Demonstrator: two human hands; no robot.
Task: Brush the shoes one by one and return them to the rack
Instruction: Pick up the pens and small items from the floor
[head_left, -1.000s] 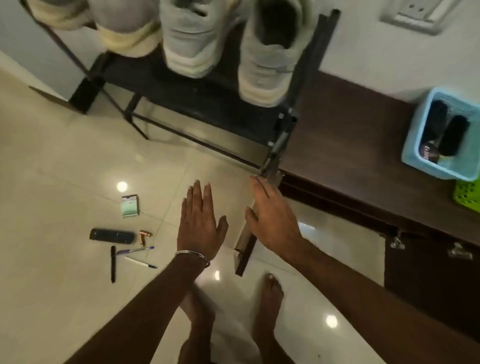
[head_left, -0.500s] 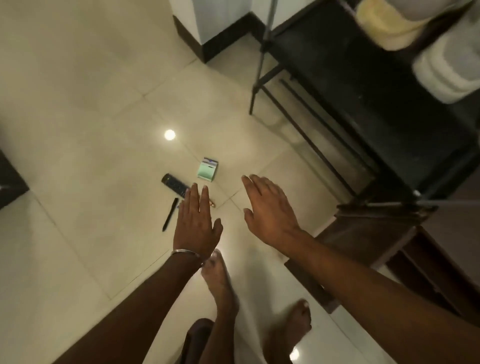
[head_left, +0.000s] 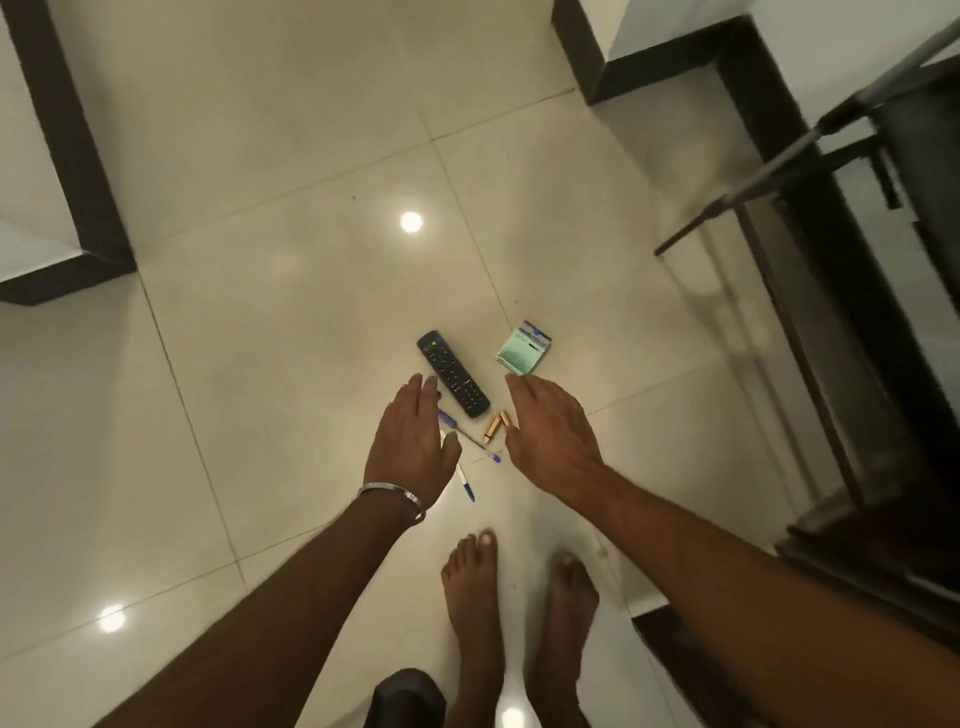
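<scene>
- Hands first: the left hand (head_left: 413, 441) and the right hand (head_left: 553, 434) are both stretched out flat over the floor (head_left: 260, 312), palms down, fingers straight and close together, holding nothing.
- Around the left wrist sits a thin, smooth metal bangle (head_left: 392, 493).
- Glossy cream tiles with fine grout lines cover the floor, and round spots of light shine back off them.
- Between and just beyond the hands lies a slim black remote (head_left: 453, 381), oblong with rounded ends and rows of small buttons, flat on the tile at a slant.
- Just right of it rests a small pale-green box (head_left: 523, 347), rectangular, with a ribbed pattern printed on its face.
- Two short gold-toned cylinders (head_left: 495, 425) lie side by side near the right hand's thumb.
- Thin pens (head_left: 470, 439) with blue ends lie on the tile, partly hidden under the left hand.
- Bare feet (head_left: 472, 587) stand on the tile at the near edge.
- At the right edge runs the shoe rack (head_left: 883, 171): dark flat shelf, slender grey metal tubes, blurred. No shoes show on the part in view, so I cannot tell where they are.
</scene>
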